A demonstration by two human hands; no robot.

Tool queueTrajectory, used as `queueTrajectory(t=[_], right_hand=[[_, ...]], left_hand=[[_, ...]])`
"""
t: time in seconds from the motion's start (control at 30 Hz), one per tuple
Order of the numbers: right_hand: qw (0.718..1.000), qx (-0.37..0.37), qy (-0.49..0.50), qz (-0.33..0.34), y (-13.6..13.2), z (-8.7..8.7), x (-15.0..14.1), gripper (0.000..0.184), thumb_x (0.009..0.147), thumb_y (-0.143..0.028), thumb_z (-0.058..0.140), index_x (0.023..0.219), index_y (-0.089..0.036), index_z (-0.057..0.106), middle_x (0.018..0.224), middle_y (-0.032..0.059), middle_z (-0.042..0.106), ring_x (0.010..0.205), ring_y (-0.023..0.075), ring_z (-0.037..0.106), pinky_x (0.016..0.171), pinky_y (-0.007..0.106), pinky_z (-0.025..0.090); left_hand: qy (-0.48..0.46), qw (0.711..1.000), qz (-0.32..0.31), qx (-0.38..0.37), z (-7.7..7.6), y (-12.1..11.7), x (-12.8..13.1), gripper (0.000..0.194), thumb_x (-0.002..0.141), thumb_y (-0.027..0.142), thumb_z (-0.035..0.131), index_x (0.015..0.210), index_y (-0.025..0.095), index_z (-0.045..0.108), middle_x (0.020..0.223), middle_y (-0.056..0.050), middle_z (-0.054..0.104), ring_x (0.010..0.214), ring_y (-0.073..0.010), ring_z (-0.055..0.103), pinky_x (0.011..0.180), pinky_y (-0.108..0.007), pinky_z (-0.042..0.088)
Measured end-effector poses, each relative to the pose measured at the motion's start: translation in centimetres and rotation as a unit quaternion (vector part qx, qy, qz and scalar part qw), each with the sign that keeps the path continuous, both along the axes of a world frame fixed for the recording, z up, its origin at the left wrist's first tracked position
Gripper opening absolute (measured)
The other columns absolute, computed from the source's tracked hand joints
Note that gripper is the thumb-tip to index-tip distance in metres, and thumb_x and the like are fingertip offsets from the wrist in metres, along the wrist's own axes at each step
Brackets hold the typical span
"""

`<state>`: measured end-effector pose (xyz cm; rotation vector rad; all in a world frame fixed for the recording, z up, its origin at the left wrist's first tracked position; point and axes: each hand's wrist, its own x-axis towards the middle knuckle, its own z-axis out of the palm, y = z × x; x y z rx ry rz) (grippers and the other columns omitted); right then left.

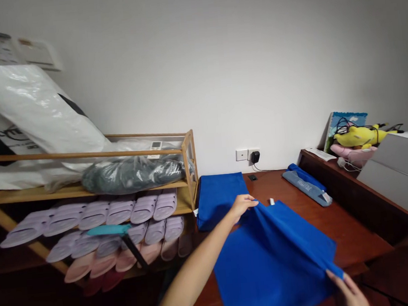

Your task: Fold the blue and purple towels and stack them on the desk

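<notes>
A large blue cloth (pixel 264 267) spreads over the front of the brown table, its near part hanging toward me. My left hand (pixel 243 207) pinches its upper left edge. At the lower right, my right hand (pixel 347 289) grips another part of the same edge, so a fold runs taut between the two hands. A small white tag shows at the cloth's far edge. Behind my left hand lies a second blue cloth (pixel 221 192), folded flat at the table's back left.
A wooden rack (pixel 190 173) at left holds plastic-wrapped items and rows of slippers (pixel 119 212). A blue-grey pouch (pixel 307 188) lies at the table's back right. A black plug (pixel 255 157) sits in the wall socket. A yellow plush toy (pixel 358 136) rests on the raised ledge.
</notes>
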<state>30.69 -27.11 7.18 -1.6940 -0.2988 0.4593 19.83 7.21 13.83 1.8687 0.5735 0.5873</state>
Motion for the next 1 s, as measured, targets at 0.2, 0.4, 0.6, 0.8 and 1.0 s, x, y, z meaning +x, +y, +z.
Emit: queueTrajectory(t=[0.2, 0.4, 0.6, 0.8, 1.0], right_hand=[[0.979, 0.199, 0.029, -0.039, 0.1, 9.7, 0.6, 0.043, 0.054, -0.042, 0.079, 0.087, -0.025, 0.057, 0.053, -0.0082, 0.051, 0.041, 0.0076, 0.045, 0.039, 0.019, 0.037], [0.980, 0.187, 0.059, 0.035, 1.3, 15.4, 0.0, 0.053, 0.058, -0.037, 0.080, 0.106, -0.022, 0.064, 0.045, -0.0084, 0.043, 0.035, 0.0046, 0.034, 0.033, 0.018, 0.027], [0.966, 0.249, 0.012, 0.073, 2.8, 18.2, 0.2, 0.036, 0.056, -0.035, 0.079, 0.087, -0.021, 0.070, 0.072, 0.0016, 0.066, 0.062, 0.0127, 0.057, 0.052, 0.023, 0.047], [0.963, 0.243, -0.020, 0.112, 4.4, 19.6, -1.0, 0.036, 0.055, -0.034, 0.080, 0.087, -0.022, 0.071, 0.078, 0.0017, 0.067, 0.069, 0.0119, 0.059, 0.057, 0.022, 0.048], [0.968, 0.210, 0.007, 0.135, 5.9, 20.1, -2.3, 0.038, 0.052, -0.032, 0.083, 0.085, -0.019, 0.071, 0.076, 0.0027, 0.068, 0.069, 0.0145, 0.060, 0.056, 0.024, 0.048]], left_hand=[[-0.108, 0.992, 0.016, -0.061, 8.0, -2.5, -7.8, 0.045, 0.066, 0.047, 0.074, 0.096, 0.017, 0.060, 0.065, 0.002, 0.065, 0.065, -0.0143, 0.061, 0.063, -0.025, 0.043], [-0.152, 0.986, 0.042, -0.057, 14.5, -4.8, -13.8, 0.038, 0.062, 0.047, 0.077, 0.080, 0.015, 0.065, 0.060, 0.002, 0.063, 0.056, -0.0116, 0.055, 0.054, -0.022, 0.036], [-0.196, 0.976, 0.072, -0.055, 17.8, -6.4, -19.2, 0.034, 0.063, 0.040, 0.079, 0.080, 0.013, 0.070, 0.066, -0.001, 0.068, 0.060, -0.0116, 0.057, 0.057, -0.022, 0.040], [-0.225, 0.966, 0.119, -0.045, 19.5, -7.6, -23.1, 0.034, 0.062, 0.039, 0.079, 0.080, 0.013, 0.070, 0.070, -0.003, 0.069, 0.061, -0.0122, 0.058, 0.054, -0.021, 0.040], [-0.229, 0.961, 0.151, -0.036, 20.3, -7.5, -25.4, 0.034, 0.061, 0.039, 0.080, 0.078, 0.012, 0.069, 0.065, -0.002, 0.067, 0.058, -0.0110, 0.056, 0.053, -0.021, 0.040]])
